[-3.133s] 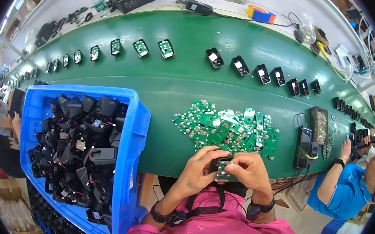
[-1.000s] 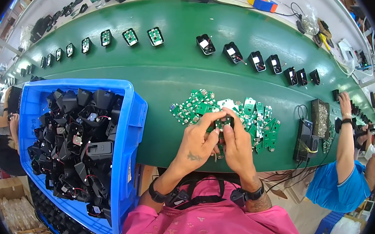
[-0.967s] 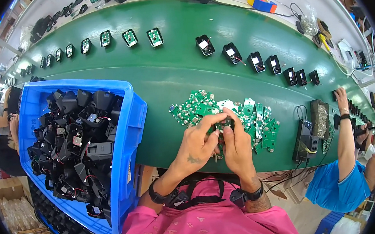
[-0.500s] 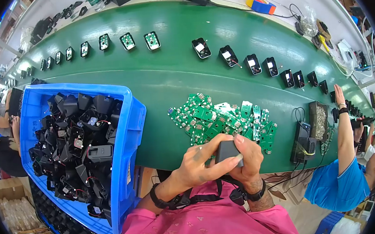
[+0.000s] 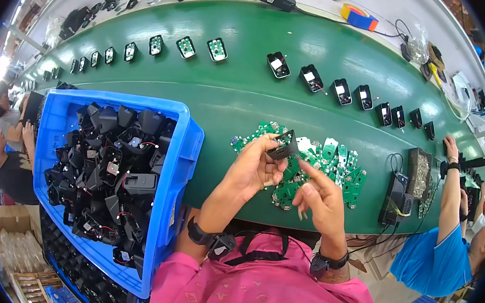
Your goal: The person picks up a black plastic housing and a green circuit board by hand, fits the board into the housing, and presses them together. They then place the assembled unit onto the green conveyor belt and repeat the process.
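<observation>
Black housing [image 5: 286, 148], open side upward, long axis slanting away rightward; left hand [image 5: 250, 169] pinches it, right hand [image 5: 323, 199] half-curled, empty.

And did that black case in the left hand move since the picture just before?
Yes: against the green board pile, the black case moved forward, away from the pink shirt.

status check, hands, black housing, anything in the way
Left hand gripping black plastic housing. Right hand close by, apparently empty. Heap of green circuit boards partly hidden behind both.
</observation>
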A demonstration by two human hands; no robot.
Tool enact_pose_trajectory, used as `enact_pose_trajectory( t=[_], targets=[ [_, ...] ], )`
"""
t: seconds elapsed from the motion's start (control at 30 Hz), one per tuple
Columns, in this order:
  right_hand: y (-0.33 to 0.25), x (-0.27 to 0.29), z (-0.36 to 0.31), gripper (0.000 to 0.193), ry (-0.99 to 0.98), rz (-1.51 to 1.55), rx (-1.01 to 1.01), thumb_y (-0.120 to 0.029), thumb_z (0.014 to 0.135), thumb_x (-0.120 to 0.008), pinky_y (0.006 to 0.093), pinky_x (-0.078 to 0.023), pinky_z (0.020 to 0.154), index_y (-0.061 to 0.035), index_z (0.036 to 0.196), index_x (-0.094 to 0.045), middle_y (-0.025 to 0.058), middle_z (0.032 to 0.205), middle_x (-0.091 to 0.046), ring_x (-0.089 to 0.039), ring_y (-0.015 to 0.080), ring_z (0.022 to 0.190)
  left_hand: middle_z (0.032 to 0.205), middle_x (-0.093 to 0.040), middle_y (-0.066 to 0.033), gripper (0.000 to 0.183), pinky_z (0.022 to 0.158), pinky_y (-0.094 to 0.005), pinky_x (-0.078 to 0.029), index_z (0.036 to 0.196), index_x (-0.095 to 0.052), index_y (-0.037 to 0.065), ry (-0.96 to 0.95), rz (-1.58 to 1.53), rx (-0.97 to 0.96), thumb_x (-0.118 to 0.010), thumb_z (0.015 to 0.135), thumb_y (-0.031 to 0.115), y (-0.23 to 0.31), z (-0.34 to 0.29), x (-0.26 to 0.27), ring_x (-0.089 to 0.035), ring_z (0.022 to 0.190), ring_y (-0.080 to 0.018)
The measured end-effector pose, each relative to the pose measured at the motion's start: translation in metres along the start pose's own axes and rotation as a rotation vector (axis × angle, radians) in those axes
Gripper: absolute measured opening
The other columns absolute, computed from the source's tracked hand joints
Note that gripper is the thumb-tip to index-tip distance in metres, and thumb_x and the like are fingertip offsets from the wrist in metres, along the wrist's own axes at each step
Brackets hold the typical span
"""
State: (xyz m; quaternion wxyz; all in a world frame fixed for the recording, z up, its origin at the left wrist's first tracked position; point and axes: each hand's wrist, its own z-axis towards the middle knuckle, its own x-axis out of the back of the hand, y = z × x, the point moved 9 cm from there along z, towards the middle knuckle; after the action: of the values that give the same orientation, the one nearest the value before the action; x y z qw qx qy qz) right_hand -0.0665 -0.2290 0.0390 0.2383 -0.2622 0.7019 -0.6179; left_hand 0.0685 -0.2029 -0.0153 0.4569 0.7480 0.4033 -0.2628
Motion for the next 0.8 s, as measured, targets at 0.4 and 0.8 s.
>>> enact_pose_trajectory(
  t=[0.4,0.8],
  targets=[
    [0.041,-0.02,-0.041,0.036,-0.14,-0.028,-0.147,-0.006,0.095,-0.057,0.0209,-0.047,0.056,0.0004,0.13,-0.062,0.0031,0.075,-0.066,-0.057,0.0053,0.062,0.089,-0.067,-0.029,0.026,0.076,-0.0503,-0.051,0.092,-0.061,-0.007,0.911,1.343,-0.877,-0.062,0.091,0.019,0.198,0.101,0.06,-0.066,0.087,-0.0447],
    [0.034,0.022,-0.043,0.029,0.028,-0.217,-0.057,-0.011,0.095,-0.061,0.0216,-0.044,0.053,0.0005,0.121,-0.067,0.0037,0.072,-0.067,-0.059,0.0059,0.061,0.138,-0.05,-0.0232,0.058,0.093,-0.0479,-0.05,0.128,-0.054,-0.002,0.821,1.713,-0.844,-0.074,0.081,0.025,0.195,0.086,-0.02,-0.057,0.12,-0.0397]
  ],
)
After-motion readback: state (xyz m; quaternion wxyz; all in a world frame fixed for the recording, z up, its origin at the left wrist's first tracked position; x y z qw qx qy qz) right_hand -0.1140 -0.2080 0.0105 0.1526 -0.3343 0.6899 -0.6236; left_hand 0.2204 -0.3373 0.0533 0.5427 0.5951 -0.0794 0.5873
